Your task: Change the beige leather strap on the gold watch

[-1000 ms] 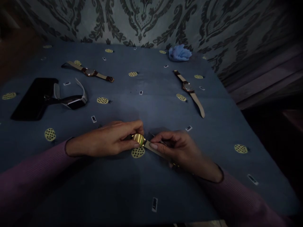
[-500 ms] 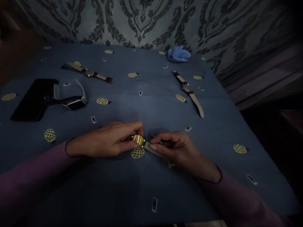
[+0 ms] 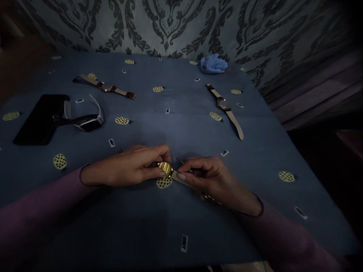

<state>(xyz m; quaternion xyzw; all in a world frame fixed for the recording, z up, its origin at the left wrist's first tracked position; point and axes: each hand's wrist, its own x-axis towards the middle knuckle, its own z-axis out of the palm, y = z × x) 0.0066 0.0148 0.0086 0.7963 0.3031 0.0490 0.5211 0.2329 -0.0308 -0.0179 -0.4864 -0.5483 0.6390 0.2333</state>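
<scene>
A wristwatch (image 3: 165,169) with a shiny gold-coloured case and a pale strap lies between my hands, low over the table. My left hand (image 3: 133,166) pinches its case between thumb and fingers. The strap (image 3: 181,178) runs right from the case, and my right hand (image 3: 215,181) has its thumb pressed on it. A thin metal tool's tip pokes out near the right index finger; the rest of the tool is hidden, so its kind is unclear. Something gold glints under the right palm.
At the back left lies a wristwatch (image 3: 107,87) with a brown strap; a similar watch (image 3: 223,103) lies at right. A smartwatch (image 3: 91,124) sits by a black flat object (image 3: 42,119). A crumpled blue cloth (image 3: 213,64) rests near the wall. A patterned tablecloth (image 3: 141,226) covers the table.
Both hands keep their grip on the watch, almost unmoved. The right hand has shifted very slightly left, and more of the gold glint shows beneath it.
</scene>
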